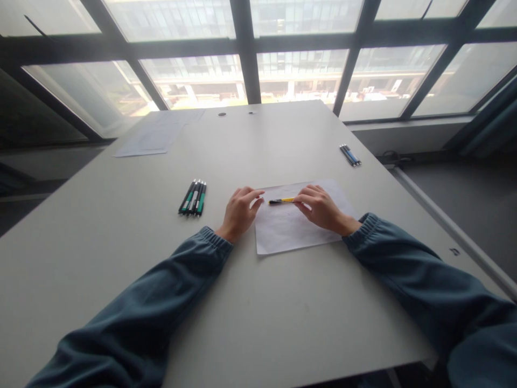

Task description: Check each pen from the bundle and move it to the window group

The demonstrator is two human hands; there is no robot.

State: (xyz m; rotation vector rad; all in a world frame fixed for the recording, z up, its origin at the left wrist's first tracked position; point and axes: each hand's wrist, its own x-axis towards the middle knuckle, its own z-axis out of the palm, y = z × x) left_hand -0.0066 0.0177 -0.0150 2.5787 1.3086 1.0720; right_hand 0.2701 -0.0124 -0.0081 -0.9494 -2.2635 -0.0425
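My right hand (319, 206) pinches a yellow and black pen (287, 200) by its right end, between thumb and fingers. The pen lies level above or on a white sheet of paper (278, 231); I cannot tell whether it touches the sheet. Its black end points toward my left hand (240, 212). That hand is at the sheet's left edge, thumb and fingertips apart, just short of the pen. Left of it, several black pens with green and pale grips (194, 198) lie side by side on the white table (226, 302).
Several blue and dark pens (349, 155) lie near the table's right edge. More paper sheets (147, 134) rest at the far left. A round dark fitting (222, 114) and a small dark item (251, 113) are at the far edge, before the windows (194, 81).
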